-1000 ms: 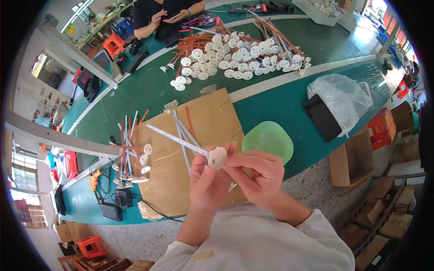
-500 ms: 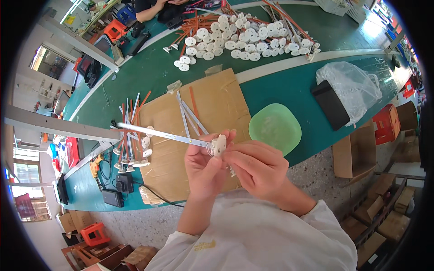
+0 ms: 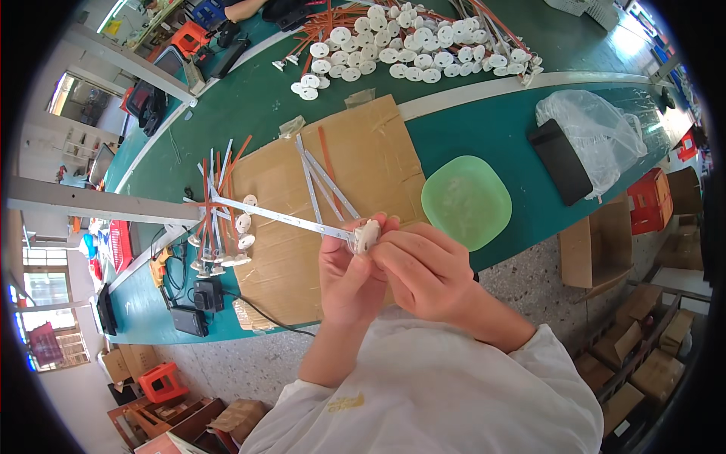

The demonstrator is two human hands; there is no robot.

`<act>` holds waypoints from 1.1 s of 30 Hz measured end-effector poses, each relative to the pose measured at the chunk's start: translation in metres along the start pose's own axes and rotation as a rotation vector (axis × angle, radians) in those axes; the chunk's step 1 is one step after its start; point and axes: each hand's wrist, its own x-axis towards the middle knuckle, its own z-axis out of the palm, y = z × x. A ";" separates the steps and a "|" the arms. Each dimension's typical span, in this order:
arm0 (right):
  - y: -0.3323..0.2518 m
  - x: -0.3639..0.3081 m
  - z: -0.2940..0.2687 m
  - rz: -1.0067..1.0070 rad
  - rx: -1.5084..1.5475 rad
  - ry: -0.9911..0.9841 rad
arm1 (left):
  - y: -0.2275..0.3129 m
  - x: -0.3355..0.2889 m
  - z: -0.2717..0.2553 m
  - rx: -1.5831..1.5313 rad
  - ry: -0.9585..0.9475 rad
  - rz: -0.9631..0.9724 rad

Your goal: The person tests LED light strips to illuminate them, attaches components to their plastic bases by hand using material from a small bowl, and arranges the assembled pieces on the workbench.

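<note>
In front of me, my left hand [image 3: 349, 286] is closed on a white round plastic disc [image 3: 367, 236], held tilted on edge. A long white strip with small lights [image 3: 291, 220] runs from the disc toward the far left; thin wires show where the two meet. The fingers of my right hand [image 3: 427, 274] are pinched together against the disc's right edge, and anything between their tips is hidden. Beneath lies a cardboard sheet [image 3: 283, 284] with several loose white and orange strips [image 3: 329, 181] on it. More discs with strips [image 3: 243, 224] lie at its left edge.
A pale green bowl [image 3: 466, 203] stands to the right, beyond it a black box [image 3: 561, 161] and a clear plastic bag [image 3: 597, 136]. A large pile of white discs with strips [image 3: 408, 45] covers the far table. At left are a metal post [image 3: 106, 203], black adapters [image 3: 208, 293] and a cable.
Both hands stay on the disc, with only small finger shifts. The strip's far end has swung slightly. The view has shifted a little, and less of the other person's arm shows at the top.
</note>
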 end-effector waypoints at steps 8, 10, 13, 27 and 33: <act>0.004 -0.005 -0.001 0.044 0.177 0.041 | 0.006 0.000 -0.006 0.086 -0.094 0.035; 0.001 -0.005 0.000 0.050 0.185 0.018 | 0.007 -0.004 -0.011 0.084 -0.120 0.033; -0.001 -0.003 0.004 0.010 0.149 0.007 | 0.007 -0.007 -0.014 0.078 -0.111 0.062; 0.020 -0.019 -0.014 0.179 0.143 -0.130 | 0.126 -0.010 -0.072 1.518 0.570 0.175; 0.037 -0.036 -0.042 0.311 -0.031 -0.393 | 0.210 -0.022 -0.125 2.360 0.797 0.015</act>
